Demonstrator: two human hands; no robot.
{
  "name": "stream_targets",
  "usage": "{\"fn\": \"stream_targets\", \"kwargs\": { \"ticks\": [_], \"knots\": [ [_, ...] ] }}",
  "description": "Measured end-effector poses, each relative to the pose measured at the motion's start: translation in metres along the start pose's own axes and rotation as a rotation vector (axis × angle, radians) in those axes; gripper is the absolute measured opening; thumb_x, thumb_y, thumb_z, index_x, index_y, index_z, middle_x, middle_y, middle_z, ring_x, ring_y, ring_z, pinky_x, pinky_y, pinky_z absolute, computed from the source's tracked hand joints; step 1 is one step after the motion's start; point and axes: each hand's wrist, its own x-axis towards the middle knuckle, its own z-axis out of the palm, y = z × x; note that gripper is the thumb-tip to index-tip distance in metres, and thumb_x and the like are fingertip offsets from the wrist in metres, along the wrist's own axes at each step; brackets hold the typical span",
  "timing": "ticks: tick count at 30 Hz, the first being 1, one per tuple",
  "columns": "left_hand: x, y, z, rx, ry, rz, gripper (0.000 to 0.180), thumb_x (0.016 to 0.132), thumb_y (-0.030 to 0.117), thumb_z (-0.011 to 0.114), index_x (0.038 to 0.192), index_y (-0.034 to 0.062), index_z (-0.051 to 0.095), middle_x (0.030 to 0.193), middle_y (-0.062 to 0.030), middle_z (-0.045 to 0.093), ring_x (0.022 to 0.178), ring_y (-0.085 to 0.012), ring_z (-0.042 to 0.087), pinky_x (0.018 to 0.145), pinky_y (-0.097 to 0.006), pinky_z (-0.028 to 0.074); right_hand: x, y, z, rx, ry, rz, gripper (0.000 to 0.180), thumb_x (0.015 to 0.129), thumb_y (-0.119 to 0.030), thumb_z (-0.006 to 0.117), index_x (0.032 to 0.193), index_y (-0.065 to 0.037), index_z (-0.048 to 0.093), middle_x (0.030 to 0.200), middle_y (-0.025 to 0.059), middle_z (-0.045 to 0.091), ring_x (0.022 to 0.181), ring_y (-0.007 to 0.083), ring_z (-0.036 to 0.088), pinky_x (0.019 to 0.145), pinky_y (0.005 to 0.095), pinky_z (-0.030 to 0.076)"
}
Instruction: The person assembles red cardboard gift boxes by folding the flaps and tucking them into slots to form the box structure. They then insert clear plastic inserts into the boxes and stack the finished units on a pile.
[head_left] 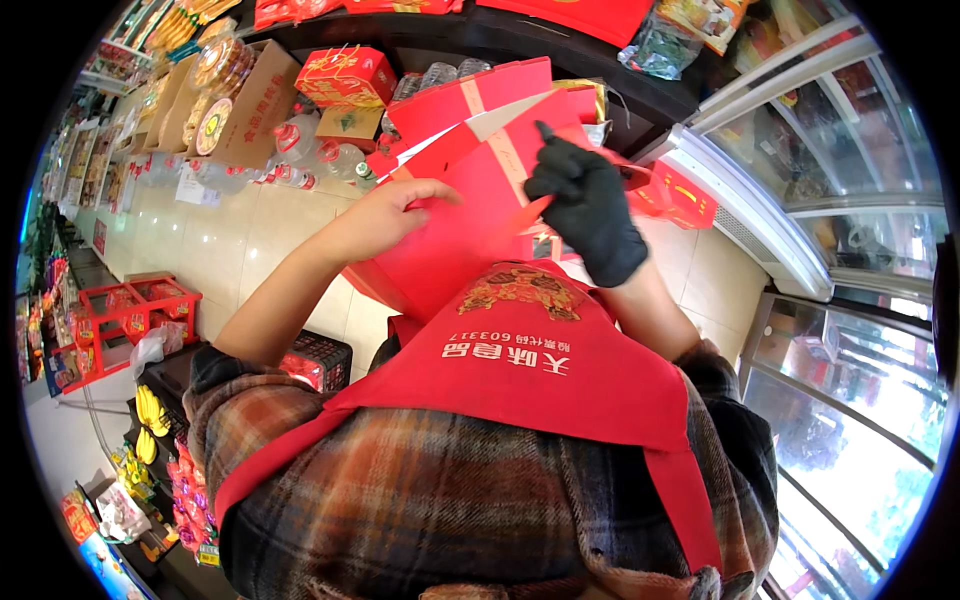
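Note:
In front of my apron, a large red cardboard gift box (460, 240) stands tilted with its panels spread at the top. A cream band (508, 165) runs across one panel, and pale inner edges show between the panels. My bare left hand (385, 222) lies against the box's left side, thumb and forefinger apart; its other fingers are partly hidden. The right hand, in a black glove (585, 205), is closed at the box's right side with its forefinger raised. A short red strip (534, 214) shows at its curled fingers, seemingly pinched there. The box's lower part is behind the red apron (520, 370).
Beyond the box are a smaller red gift box (345, 78), plastic bottles (298, 140) and an open brown carton (250, 115). Another red box (682, 195) lies right, beside a glass-fronted cooler (840, 130). At left stand a red rack (140, 310) and black crate (320, 360).

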Motion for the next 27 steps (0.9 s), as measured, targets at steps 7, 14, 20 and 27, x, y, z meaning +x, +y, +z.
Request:
{"fn": "stream_targets", "kwargs": {
  "ticks": [7, 14, 20, 27],
  "knots": [
    [-0.017, 0.016, 0.007, 0.001, 0.009, -0.047, 0.028, 0.09, 0.024, 0.051, 0.109, 0.0038, 0.058, 0.097, -0.0106, 0.059, 0.084, -0.0196, 0.057, 0.077, -0.031, 0.044, 0.028, 0.027, 0.045, 0.624, 0.097, 0.285, 0.024, 0.093, -0.007, 0.034, 0.113, 0.001, 0.043, 0.057, -0.003, 0.029, 0.043, 0.0073, 0.023, 0.052, 0.0218, 0.028],
    [-0.031, 0.003, 0.002, 0.024, 0.061, -0.121, 0.026, 0.088, 0.027, 0.056, 0.083, 0.0035, 0.066, 0.081, -0.0095, 0.06, 0.08, -0.0185, 0.057, 0.074, -0.03, 0.044, 0.041, 0.02, 0.032, -0.128, -0.02, 0.044, 0.033, 0.095, -0.015, 0.035, 0.115, 0.007, 0.049, 0.068, 0.0025, 0.046, 0.054, 0.0118, 0.042, 0.064, 0.0251, 0.041],
    [-0.04, -0.003, 0.003, 0.017, 0.108, -0.156, 0.027, 0.089, 0.027, 0.054, 0.081, 0.0046, 0.067, 0.081, -0.0093, 0.061, 0.08, -0.0184, 0.057, 0.074, -0.03, 0.044, 0.032, -0.007, -0.01, -1.666, 0.157, -0.3, 0.015, 0.082, -0.018, 0.061, 0.087, -0.005, 0.065, 0.086, 0.0086, 0.064, 0.075, 0.0243, 0.061, 0.064, 0.0329, 0.048],
    [-0.037, -0.011, 0.009, -0.184, 0.14, -0.114, 0.032, 0.093, 0.028, 0.048, 0.086, 0.0015, 0.065, 0.08, -0.0066, 0.061, 0.078, -0.0145, 0.055, 0.075, -0.028, 0.043, 0.006, 0.055, 0.081, -1.061, -0.386, -0.342, 0.039, 0.077, -0.017, 0.067, 0.113, -0.008, 0.054, 0.097, 0.0132, 0.06, 0.088, 0.0272, 0.059, 0.078, 0.0332, 0.047]
  ]
}}
